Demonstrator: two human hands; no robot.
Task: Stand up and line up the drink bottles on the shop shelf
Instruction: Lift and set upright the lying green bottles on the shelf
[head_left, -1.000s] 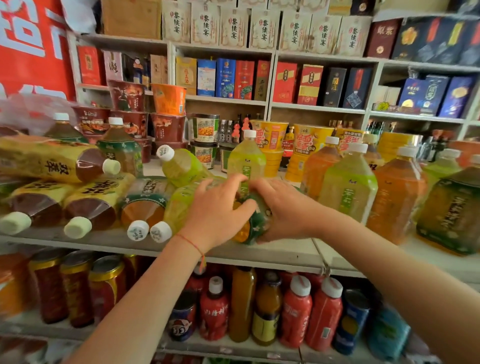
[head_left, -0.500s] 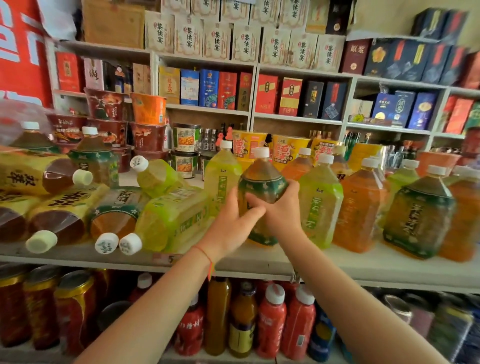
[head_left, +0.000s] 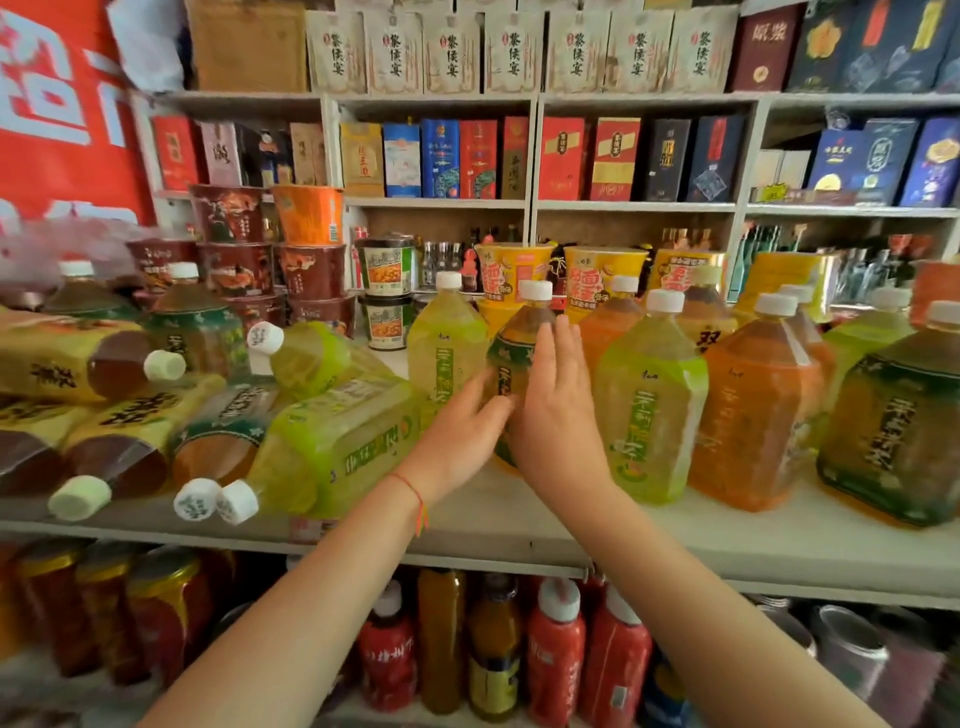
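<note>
Head view: at nine o'clock, fallen bottles (head_left: 332, 447) overhang the shelf (head_left: 519, 530) edge. Left hand (head_left: 460, 441) and right hand (head_left: 556, 415), both released, flank the upright dark-green bottle (head_left: 511, 353); bare shelf lies at six o'clock.

head cam | faces forward-down | close to shelf (head_left: 519, 540) | single view
</note>
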